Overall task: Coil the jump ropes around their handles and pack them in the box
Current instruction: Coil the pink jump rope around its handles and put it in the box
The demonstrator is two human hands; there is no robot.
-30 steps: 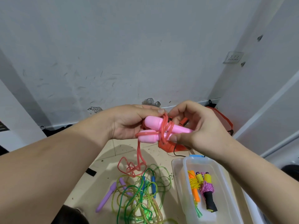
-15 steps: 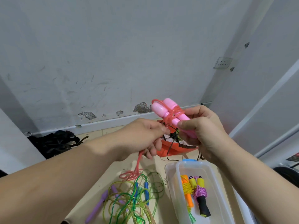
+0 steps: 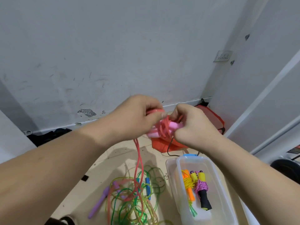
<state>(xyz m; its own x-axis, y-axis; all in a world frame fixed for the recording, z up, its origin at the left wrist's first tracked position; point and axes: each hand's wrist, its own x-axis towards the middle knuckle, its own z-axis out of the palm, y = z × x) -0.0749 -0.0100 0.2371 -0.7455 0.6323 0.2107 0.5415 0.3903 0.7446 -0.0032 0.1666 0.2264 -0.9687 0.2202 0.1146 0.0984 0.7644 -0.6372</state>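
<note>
Pink handles (image 3: 173,125) sit side by side, gripped at one end by the right hand (image 3: 193,127). The left hand (image 3: 138,116) pinches the red cord (image 3: 138,161) looped over them. Loose cord hangs to a tangle of ropes (image 3: 129,203) on the floor (image 3: 97,168) beside the box (image 3: 214,192).

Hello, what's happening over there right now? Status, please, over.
Left hand pinches pink cord; right hand grips pink handles. Cord partly coiled; tail drops into floor tangle, may snag. Clear box open, two coiled ropes inside.
</note>
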